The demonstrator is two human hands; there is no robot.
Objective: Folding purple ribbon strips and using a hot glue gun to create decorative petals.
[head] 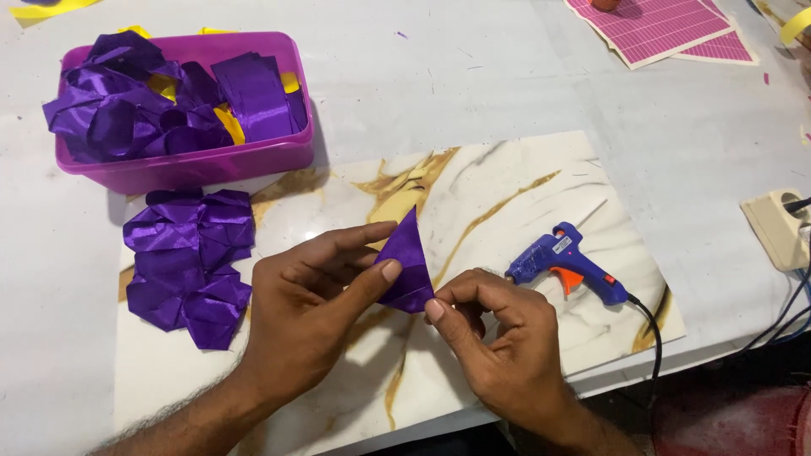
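In the head view, the left hand point(308, 317) and right hand point(503, 342) both pinch a folded purple ribbon triangle point(407, 262) above the marbled board point(507, 194), with folded purple ribbon pieces point(190, 266) to the left and a blue glue gun point(566, 263) just right.

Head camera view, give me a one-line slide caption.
Both hands, left hand and right hand, pinch a folded purple ribbon triangle beside a blue glue gun.

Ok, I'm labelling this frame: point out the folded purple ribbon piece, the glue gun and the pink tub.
folded purple ribbon piece point(407, 257), head view, upper face.
glue gun point(559, 257), head view, blue body.
pink tub point(190, 165), head view, front wall.
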